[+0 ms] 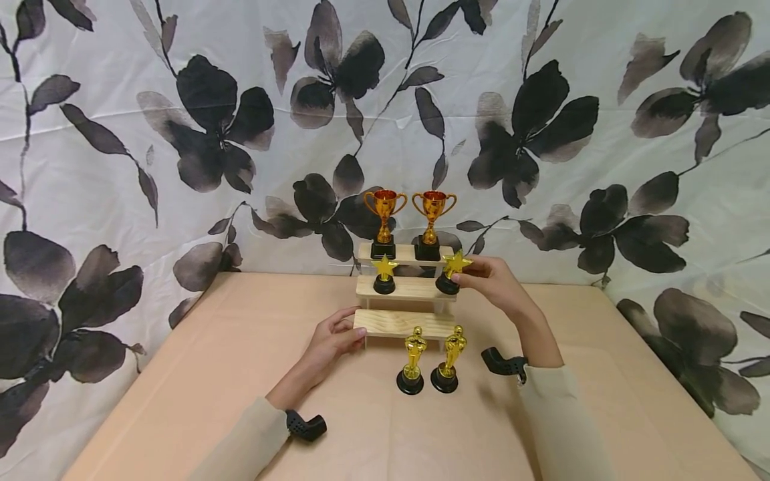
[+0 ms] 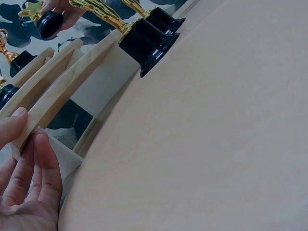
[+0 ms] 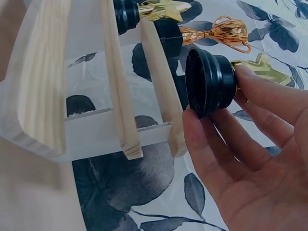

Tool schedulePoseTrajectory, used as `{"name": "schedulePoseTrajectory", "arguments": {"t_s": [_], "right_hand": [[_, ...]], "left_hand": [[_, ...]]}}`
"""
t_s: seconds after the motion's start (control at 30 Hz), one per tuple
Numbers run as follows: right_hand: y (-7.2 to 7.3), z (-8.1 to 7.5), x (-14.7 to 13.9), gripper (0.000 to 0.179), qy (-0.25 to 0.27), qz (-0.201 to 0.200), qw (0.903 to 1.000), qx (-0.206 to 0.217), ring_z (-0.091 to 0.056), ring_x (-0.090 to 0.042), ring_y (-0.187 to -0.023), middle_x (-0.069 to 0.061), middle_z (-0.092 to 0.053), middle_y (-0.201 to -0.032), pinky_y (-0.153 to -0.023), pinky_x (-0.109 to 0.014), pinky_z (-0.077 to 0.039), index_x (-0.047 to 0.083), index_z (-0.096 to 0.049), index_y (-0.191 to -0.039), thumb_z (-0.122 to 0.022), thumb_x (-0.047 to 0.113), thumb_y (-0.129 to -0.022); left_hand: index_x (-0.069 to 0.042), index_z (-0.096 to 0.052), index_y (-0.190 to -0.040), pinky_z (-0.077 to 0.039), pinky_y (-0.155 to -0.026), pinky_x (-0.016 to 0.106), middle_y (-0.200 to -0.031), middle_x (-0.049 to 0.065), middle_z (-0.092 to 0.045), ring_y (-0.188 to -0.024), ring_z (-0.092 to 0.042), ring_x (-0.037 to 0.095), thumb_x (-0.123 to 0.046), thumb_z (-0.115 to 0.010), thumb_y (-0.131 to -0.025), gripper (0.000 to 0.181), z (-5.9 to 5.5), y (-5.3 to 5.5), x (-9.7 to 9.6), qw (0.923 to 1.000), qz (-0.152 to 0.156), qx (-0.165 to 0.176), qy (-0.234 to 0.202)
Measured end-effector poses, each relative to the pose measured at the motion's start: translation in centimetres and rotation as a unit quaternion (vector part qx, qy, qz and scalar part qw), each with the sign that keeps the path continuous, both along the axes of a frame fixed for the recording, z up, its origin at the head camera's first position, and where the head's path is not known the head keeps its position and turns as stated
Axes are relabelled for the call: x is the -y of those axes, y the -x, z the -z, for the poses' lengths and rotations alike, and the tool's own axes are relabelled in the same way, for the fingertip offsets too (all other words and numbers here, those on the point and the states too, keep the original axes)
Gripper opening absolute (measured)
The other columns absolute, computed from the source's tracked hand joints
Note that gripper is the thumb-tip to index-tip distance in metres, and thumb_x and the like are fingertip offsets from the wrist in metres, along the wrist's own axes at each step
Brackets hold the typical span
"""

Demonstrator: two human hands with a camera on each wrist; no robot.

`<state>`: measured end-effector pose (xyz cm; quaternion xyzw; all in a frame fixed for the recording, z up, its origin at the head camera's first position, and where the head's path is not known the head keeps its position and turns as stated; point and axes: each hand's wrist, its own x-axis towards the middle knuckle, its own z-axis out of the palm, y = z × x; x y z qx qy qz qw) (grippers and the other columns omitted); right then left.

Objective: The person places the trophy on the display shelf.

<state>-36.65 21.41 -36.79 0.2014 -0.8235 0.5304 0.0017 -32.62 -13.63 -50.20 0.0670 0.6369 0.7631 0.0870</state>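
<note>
My right hand [image 1: 490, 280] holds a gold star trophy [image 1: 455, 264] by its black round base, thumb on one side and fingers on the other. In the right wrist view the hollow underside of that black base [image 3: 211, 82] shows, raised off the wooden shelf. A second star trophy [image 1: 384, 274] stands on the middle tier's left part. My left hand [image 1: 331, 341] pinches the left end of the lowest tier of the three-tier display stand [image 1: 403, 323], thumb on top and fingers beneath, as the left wrist view shows.
Two gold cup trophies, a left one [image 1: 384, 220] and a right one [image 1: 430, 224], stand on the top tier. Two gold figure trophies, left [image 1: 412, 364] and right [image 1: 450, 361], stand on the table [image 1: 271, 300] before the stand. A floral cloth [image 1: 385, 133] hangs close behind.
</note>
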Motion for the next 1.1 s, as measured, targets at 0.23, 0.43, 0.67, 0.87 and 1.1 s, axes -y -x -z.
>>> {"name": "schedulePoseTrajectory", "arguments": {"t_s": [0.23, 0.43, 0.67, 0.87, 1.1], "right_hand": [[0.2, 0.0, -0.1, 0.039, 0.008, -0.003, 0.9999, -0.006, -0.071, -0.006, -0.095, -0.023, -0.07, -0.121, -0.087, -0.023, -0.059, -0.005, -0.064, -0.132, -0.071, 0.013, -0.098], [0.6, 0.3, 0.1, 0.038, 0.006, -0.004, 0.9999, -0.007, -0.071, -0.006, -0.095, -0.023, -0.07, -0.121, -0.088, -0.027, -0.06, -0.006, -0.064, -0.132, -0.07, 0.012, -0.099], [0.7, 0.4, 0.7, 0.035, 0.006, -0.007, 0.9999, 0.005, -0.071, -0.007, -0.095, -0.023, -0.071, -0.122, -0.087, -0.025, -0.059, -0.004, -0.066, -0.129, -0.071, 0.013, -0.098], [0.8, 0.8, 0.9, 0.034, 0.003, -0.012, 0.9999, -0.005, -0.071, -0.009, -0.095, -0.021, -0.072, -0.118, -0.086, -0.024, -0.058, -0.005, -0.066, -0.127, -0.071, 0.012, -0.098], [1.0, 1.0, 1.0, 0.035, 0.0, -0.018, 0.9998, -0.002, -0.07, -0.009, -0.097, -0.022, -0.071, -0.121, -0.087, -0.022, -0.057, -0.002, -0.066, -0.129, -0.071, 0.013, -0.098]], "left_hand": [[-0.01, -0.046, -0.154, -0.059, -0.077, 0.022, -0.097, -0.001, -0.067, -0.085, -0.068, 0.01, -0.008, -0.073, -0.095, 0.065, -0.2, -0.2, -0.1, 1.0, 0.0, 0.0, 0.003], [-0.009, -0.044, -0.154, -0.059, -0.076, 0.022, -0.096, -0.001, -0.067, -0.085, -0.068, 0.01, -0.008, -0.073, -0.095, 0.066, -0.3, -0.2, -0.2, 1.0, 0.004, -0.004, 0.002], [-0.009, -0.045, -0.154, -0.059, -0.075, 0.022, -0.095, -0.001, -0.068, -0.085, -0.068, 0.01, -0.01, -0.074, -0.095, 0.066, -0.2, -0.3, -0.1, 1.0, 0.004, -0.005, 0.001], [-0.01, -0.045, -0.154, -0.058, -0.075, 0.022, -0.096, 0.0, -0.068, -0.085, -0.068, 0.011, -0.009, -0.074, -0.095, 0.066, -0.2, -0.4, -0.1, 1.0, 0.004, -0.004, -0.001], [-0.01, -0.045, -0.154, -0.058, -0.076, 0.022, -0.096, -0.001, -0.068, -0.085, -0.068, 0.011, -0.01, -0.074, -0.094, 0.067, -0.2, -0.4, -0.1, 1.0, 0.004, -0.003, 0.001]]}}
